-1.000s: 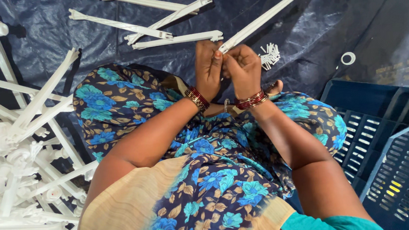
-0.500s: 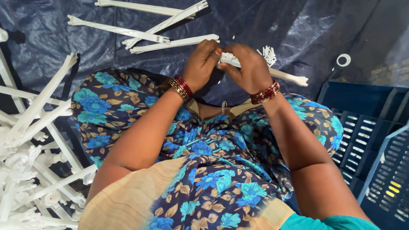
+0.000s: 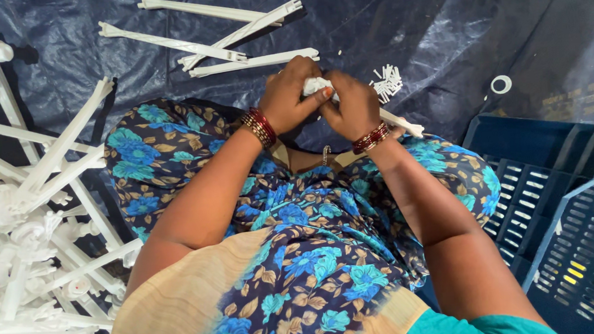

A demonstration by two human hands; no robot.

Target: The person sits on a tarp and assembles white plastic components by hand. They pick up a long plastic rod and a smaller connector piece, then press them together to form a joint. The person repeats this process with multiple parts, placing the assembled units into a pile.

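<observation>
I sit on the floor with a blue floral dress over my knees. My left hand and my right hand are closed together on one white plastic rod. Its thick end shows between my fingers, and its thin end sticks out to the right under my right wrist. Red bangles ring both wrists. Most of the rod is hidden by my hands.
Several loose white rods lie on the dark blue tarp ahead. A tangled pile of white plastic frames fills the left. Small white pins and a white ring lie right of my hands. Blue slotted crates stand at lower right.
The long white rod pointed up to the far right a second ago. It has swung down, and its free end now points right and toward me under my right wrist.
</observation>
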